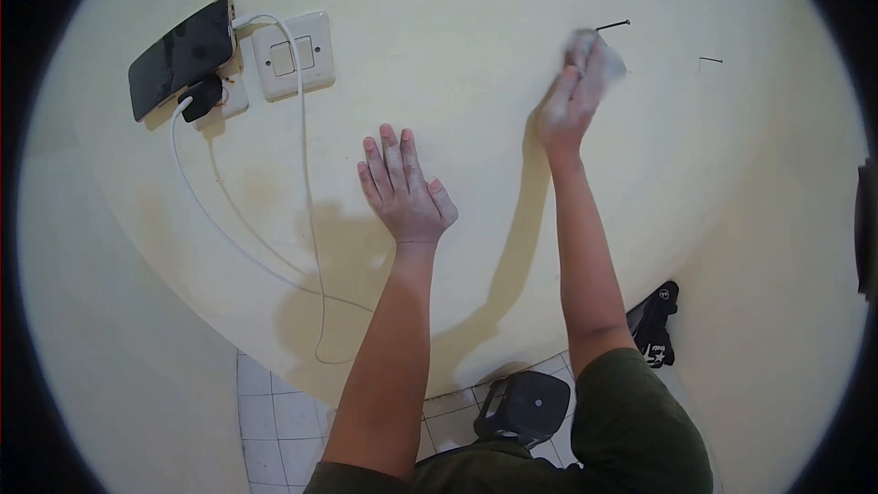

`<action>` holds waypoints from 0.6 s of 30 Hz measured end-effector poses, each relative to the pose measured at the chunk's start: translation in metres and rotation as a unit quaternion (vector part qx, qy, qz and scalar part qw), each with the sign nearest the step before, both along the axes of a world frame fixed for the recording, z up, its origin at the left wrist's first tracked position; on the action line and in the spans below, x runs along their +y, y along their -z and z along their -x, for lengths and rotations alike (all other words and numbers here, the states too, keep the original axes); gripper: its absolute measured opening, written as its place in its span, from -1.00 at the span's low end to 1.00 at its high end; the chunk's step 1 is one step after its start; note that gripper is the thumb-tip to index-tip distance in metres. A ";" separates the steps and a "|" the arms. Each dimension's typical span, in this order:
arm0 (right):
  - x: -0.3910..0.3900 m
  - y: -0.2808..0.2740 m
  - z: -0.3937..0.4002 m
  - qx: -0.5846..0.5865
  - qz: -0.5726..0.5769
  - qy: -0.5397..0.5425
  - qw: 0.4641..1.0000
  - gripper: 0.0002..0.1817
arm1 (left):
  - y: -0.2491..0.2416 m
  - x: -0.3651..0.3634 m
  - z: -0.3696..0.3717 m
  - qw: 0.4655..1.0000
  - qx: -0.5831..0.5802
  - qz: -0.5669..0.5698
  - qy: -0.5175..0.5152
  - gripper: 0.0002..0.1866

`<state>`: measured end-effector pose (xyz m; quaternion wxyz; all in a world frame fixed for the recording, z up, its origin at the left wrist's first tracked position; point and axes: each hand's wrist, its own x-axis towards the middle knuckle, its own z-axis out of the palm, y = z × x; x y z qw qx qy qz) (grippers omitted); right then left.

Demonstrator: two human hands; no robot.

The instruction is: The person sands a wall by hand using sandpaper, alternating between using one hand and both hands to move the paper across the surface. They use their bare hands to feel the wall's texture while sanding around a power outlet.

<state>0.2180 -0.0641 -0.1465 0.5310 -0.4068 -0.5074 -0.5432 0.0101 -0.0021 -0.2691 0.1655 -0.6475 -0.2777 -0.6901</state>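
Observation:
My left hand (402, 187) lies flat against the pale yellow wall (439, 55), fingers spread and dusted with grey-white powder, holding nothing. Higher up on the right, my right hand (576, 96) presses a whitish, blurred piece (615, 62) against the wall. What this piece is cannot be made out, and the fingers around it are smeared by motion. Just above the right hand a dark nail (615, 26) sticks out of the wall. A second nail (711, 60) is farther right.
At upper left a black phone (183, 55) rests by a black charger (202, 98) and a white switch plate (294, 55). A white cable (305, 165) hangs down the wall. Below are a dark stool-like object (535, 402), a black item (654, 325) and floor tiles (261, 416).

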 end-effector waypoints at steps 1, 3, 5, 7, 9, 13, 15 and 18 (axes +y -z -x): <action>0.003 0.002 0.002 0.007 -0.021 0.003 1.000 -0.42 | 0.001 -0.001 0.000 1.000 0.001 0.002 0.000 -0.30; 0.004 0.014 0.017 -0.089 0.073 -0.023 0.993 -0.42 | 0.000 0.000 -0.001 1.000 0.000 0.002 -0.004 -0.31; -0.027 0.014 0.032 -0.151 0.216 0.023 0.964 -0.42 | 0.002 -0.002 0.000 1.000 0.003 0.006 -0.002 -0.31; -0.026 0.005 0.018 -0.073 0.178 -0.024 0.981 -0.42 | -0.001 0.000 -0.001 1.000 0.000 0.000 -0.004 -0.32; -0.005 0.002 -0.003 0.076 0.025 -0.108 0.991 -0.42 | -0.001 0.000 -0.001 1.000 -0.004 -0.004 -0.007 -0.32; 0.001 0.020 0.029 -0.063 0.082 -0.011 0.995 -0.41 | -0.002 0.001 0.000 1.000 -0.001 0.001 -0.008 -0.31; -0.018 0.023 0.046 -0.169 0.233 0.036 0.957 -0.37 | 0.000 -0.003 0.002 1.000 0.007 0.013 -0.005 -0.31; -0.005 0.004 0.041 0.036 0.103 0.010 0.994 -0.36 | -0.001 -0.003 0.001 1.000 0.007 0.004 -0.018 -0.30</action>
